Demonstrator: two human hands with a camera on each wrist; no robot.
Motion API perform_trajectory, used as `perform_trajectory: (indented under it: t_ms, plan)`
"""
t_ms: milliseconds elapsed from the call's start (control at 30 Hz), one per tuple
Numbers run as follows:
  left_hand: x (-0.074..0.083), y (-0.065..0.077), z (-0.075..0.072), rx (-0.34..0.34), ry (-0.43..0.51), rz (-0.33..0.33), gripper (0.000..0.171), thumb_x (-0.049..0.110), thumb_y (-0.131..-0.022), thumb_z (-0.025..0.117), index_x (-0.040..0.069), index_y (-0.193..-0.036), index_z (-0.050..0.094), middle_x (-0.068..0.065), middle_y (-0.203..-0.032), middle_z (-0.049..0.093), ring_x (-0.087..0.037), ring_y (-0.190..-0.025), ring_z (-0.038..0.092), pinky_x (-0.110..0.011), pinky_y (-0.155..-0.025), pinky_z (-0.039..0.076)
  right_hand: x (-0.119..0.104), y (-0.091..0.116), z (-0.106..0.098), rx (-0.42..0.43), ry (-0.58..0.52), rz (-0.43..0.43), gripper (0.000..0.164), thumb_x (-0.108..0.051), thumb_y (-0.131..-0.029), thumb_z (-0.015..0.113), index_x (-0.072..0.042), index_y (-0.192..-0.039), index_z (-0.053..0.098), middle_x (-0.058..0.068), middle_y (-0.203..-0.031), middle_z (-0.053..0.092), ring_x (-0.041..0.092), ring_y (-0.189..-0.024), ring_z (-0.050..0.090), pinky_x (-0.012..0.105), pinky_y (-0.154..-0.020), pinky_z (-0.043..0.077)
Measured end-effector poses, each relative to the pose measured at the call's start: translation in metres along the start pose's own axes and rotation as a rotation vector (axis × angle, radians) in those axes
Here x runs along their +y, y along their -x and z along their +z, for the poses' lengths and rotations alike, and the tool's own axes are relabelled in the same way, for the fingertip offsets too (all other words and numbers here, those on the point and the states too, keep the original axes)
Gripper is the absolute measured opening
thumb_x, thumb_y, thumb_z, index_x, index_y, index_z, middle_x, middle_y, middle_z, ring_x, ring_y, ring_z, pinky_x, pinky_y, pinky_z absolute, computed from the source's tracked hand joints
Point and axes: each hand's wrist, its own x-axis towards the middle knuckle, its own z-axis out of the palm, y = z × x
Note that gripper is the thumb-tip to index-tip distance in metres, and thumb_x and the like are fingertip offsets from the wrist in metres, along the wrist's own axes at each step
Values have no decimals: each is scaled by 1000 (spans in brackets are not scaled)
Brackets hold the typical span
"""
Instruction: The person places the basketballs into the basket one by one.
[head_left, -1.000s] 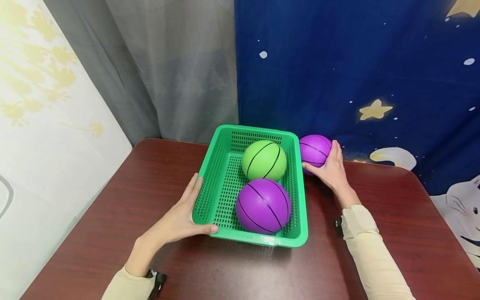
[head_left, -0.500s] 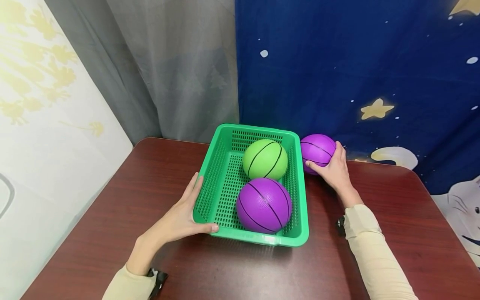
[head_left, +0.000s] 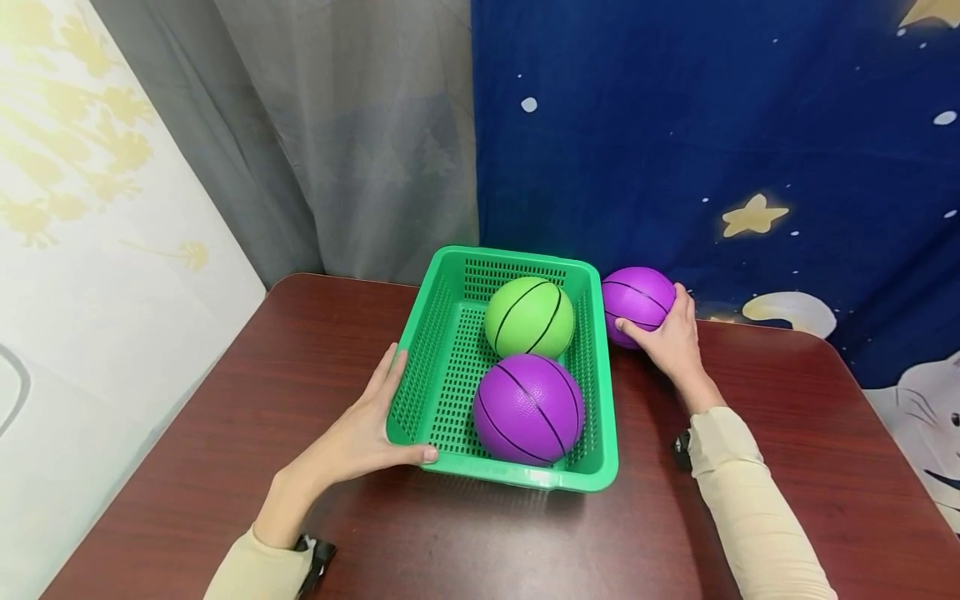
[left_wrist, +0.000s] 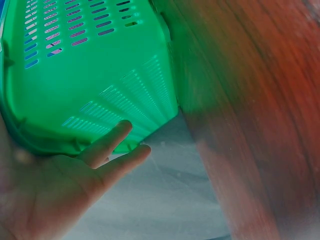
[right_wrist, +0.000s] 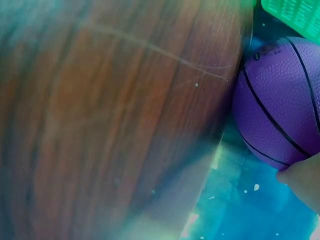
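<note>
A green plastic basket (head_left: pixel 517 477) with slotted walls stands on the table. In its right half lie a lime-green basketball (head_left: pixel 529 317) and, in front of it, a purple basketball (head_left: pixel 528 410). My left hand (head_left: pixel 360 435) rests at the basket's near left corner, thumb on the front rim; in the left wrist view two straight fingers (left_wrist: pixel 107 145) lie along its outer wall. Just outside the basket's right wall, my right hand (head_left: pixel 670 340) grips another purple basketball (head_left: pixel 637 302), thumb on the near side and fingers round its right. The right wrist view shows this ball (right_wrist: pixel 277 102) partly, with one fingertip against it.
The dark red wooden table (head_left: pixel 480 542) ends close behind the basket and the held ball. Behind it hang a grey curtain (head_left: pixel 375 142) and a blue star-patterned curtain (head_left: pixel 637 142). A white patterned sheet (head_left: pixel 112 275) is at the left.
The right hand and its purple basketball have shifted slightly right, along the basket's right side. The left hand stays at the basket corner, and the balls inside keep their places.
</note>
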Motion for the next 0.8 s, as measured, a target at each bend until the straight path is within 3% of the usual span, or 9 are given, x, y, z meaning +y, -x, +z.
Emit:
perform_trajectory:
  t_ms: [367, 800]
  plan:
    - [0, -1, 0, -4, 6, 0, 122, 62, -66, 74, 23, -150, -6, 10, -153, -13, -27, -137, 20, -50, -93, 40, -1, 1, 0, 81, -8, -5, 104, -41, -66, 81, -2, -144, 24, 21, -137, 35, 42, -121, 37, 55, -97, 31]
    - [0, -1, 0, -1, -1, 0, 122, 62, -65, 74, 24, -150, -6, 12, -153, -13, -27, -137, 20, -49, -93, 40, -3, 1, -9, 137, -24, -21, 101, -38, -64, 82, -3, -142, 27, 20, -133, 38, 39, -119, 38, 55, -96, 32]
